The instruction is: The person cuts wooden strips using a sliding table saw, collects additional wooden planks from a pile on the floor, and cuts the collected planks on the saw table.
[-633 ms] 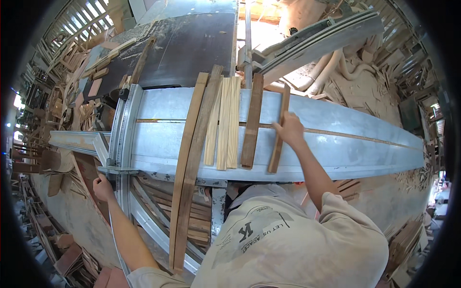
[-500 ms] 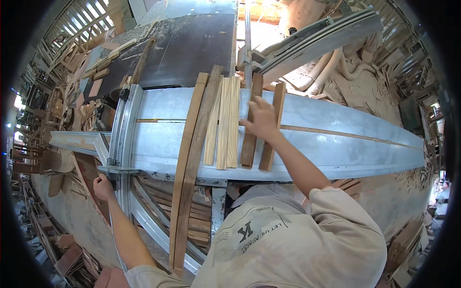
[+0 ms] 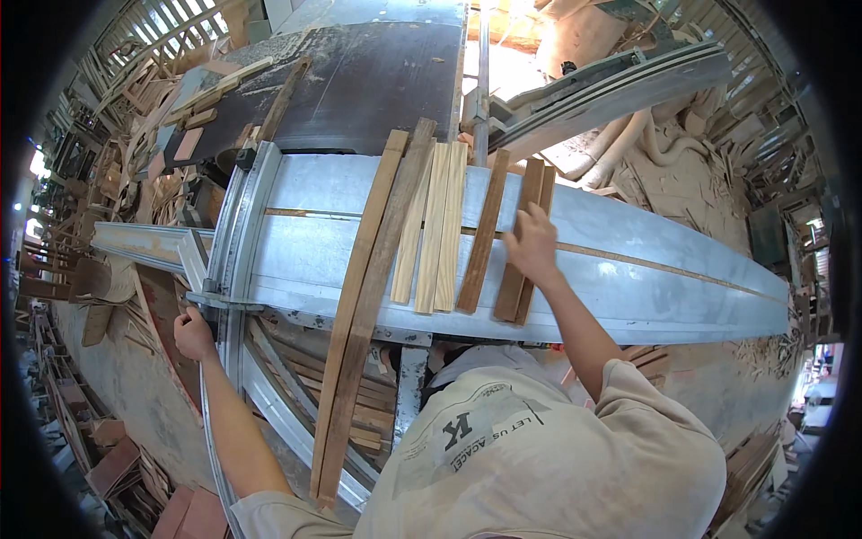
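My right hand (image 3: 533, 247) is on a dark brown wooden strip (image 3: 508, 287), thumb at its left edge and fingers curled over it. A second dark strip (image 3: 528, 296) lies against that one's right side. Left of them, apart, is another brown strip (image 3: 483, 238). Several pale, grained strips (image 3: 431, 229) lie side by side further left, next to two long brown boards (image 3: 368, 278) that overhang the near edge. My left hand (image 3: 194, 334) is closed beside the end of a metal crossbar (image 3: 224, 302); what its fingers hold is hidden.
The strips rest on a long grey metal machine table (image 3: 664, 269) with a slot along it. A metal rail fence (image 3: 235, 225) crosses its left end. Behind are a dark panel (image 3: 377, 90) and a slanted metal beam (image 3: 620, 94). Wood scraps (image 3: 135, 117) are piled at left.
My right hand has moved right, and a dark strip now lies against the rightmost one, away from the single brown strip. My left hand stays by the crossbar. The view has shifted slightly.
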